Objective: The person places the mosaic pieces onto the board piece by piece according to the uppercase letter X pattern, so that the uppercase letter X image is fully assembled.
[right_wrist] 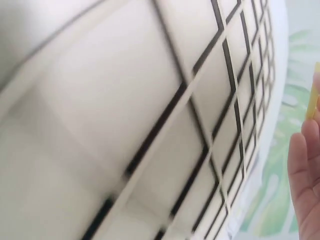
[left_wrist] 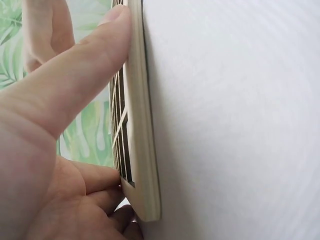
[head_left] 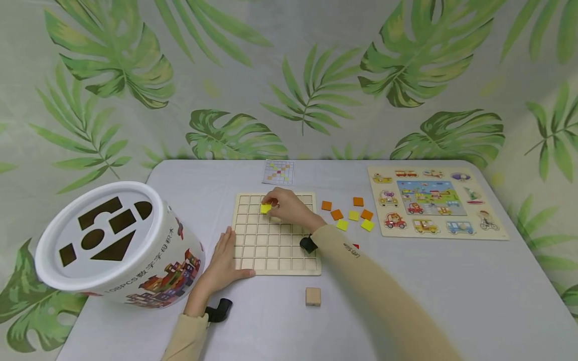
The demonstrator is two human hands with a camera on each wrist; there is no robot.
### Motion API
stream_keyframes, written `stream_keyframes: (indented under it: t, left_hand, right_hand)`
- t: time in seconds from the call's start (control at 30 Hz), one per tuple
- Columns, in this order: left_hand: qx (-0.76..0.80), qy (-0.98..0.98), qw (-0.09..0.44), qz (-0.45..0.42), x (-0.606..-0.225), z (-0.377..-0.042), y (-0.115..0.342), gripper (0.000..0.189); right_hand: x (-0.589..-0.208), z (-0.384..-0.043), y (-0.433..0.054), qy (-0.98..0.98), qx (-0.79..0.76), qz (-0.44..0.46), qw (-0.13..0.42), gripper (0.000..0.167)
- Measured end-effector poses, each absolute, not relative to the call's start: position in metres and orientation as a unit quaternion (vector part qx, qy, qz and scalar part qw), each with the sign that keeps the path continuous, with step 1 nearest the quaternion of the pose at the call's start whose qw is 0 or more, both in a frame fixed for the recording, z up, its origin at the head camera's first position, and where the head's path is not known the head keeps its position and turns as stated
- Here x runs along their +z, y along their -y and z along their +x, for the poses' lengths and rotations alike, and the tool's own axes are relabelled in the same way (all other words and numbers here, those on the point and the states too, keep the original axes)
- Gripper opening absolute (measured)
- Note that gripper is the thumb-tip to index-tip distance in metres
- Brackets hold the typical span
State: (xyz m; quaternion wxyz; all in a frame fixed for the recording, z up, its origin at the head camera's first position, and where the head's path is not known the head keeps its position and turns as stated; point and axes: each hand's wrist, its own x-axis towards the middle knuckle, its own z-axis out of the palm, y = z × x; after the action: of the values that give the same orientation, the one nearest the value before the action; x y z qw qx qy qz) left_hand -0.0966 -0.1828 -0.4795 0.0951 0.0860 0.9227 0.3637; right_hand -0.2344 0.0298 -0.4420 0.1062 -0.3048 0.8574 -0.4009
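A wooden grid board point(head_left: 275, 271) lies on the table, its squares marked off by thin raised lines. My left hand point(head_left: 220, 263) rests along its left edge with the fingers stretched out, and the thumb point(left_wrist: 95, 62) touches the near edge. Over the board's upper left part, my right hand point(head_left: 290, 206) pinches a yellow square tile point(head_left: 265, 208); the right wrist view catches this yellow tile point(right_wrist: 313, 100) edge-on at the fingertips. Right of the board are loose orange tiles point(head_left: 336, 214) and yellow tiles point(head_left: 368, 225). A red tile point(head_left: 356, 246) is mostly covered by the right sleeve.
Behind the board lies a small printed pattern card point(head_left: 278, 172). A big white bucket point(head_left: 180, 250) with a shape-hole lid stands at left. A vehicle picture puzzle point(head_left: 384, 200) lies at far right. A wooden block point(head_left: 313, 297) sits nearer than the board.
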Motion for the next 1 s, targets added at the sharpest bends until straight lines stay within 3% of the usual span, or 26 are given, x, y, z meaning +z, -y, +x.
stream_keyframes:
  t: [0.47, 1.0]
  left_hand:
    - [0.364, -0.922, 0.098, 0.087, -0.478, -0.097, 0.183, 0.117]
    - [0.362, -0.923, 0.091, 0.092, -0.481, -0.097, 0.184, 0.117]
  right_hand:
    - [-0.452, -0.247, 0.017, -0.901, -0.314, -0.278, 0.111, 0.023]
    - [-0.454, -0.244, 0.024, -0.917, -0.289, -0.252, 0.111, 0.026]
